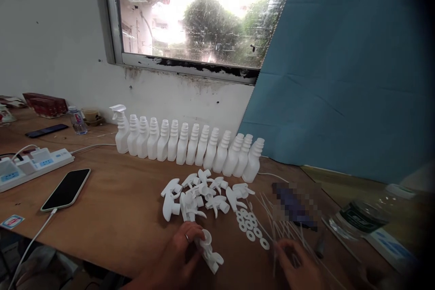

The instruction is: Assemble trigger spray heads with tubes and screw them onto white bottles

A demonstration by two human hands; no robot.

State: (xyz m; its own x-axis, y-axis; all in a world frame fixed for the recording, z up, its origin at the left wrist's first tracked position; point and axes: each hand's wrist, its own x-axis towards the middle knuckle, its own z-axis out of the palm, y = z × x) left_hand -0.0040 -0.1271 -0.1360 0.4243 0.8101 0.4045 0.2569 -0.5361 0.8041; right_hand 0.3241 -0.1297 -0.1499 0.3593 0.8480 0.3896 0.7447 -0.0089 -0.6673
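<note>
My left hand (pixel 185 247) is closed around a white trigger spray head (pixel 211 256), its round collar facing up and its lever toward the table's front edge. At the right, my right hand (pixel 299 263) has thumb and fingers curled together on a thin white dip tube (pixel 274 258). Loose dip tubes (pixel 272 210) lie spread just beyond that hand. Flat white ring washers (pixel 250 235) lie in a cluster between my hands. Beyond my left hand is a pile of white trigger spray heads (pixel 200 192).
White bottles (pixel 183 145) stand in a row along the wall; the leftmost has a spray head (pixel 118 108) on it. A water bottle (pixel 362 213) is at the right. Leftward are a charging phone (pixel 66 190), a power strip (pixel 37 167) and a small drink bottle (pixel 78 120).
</note>
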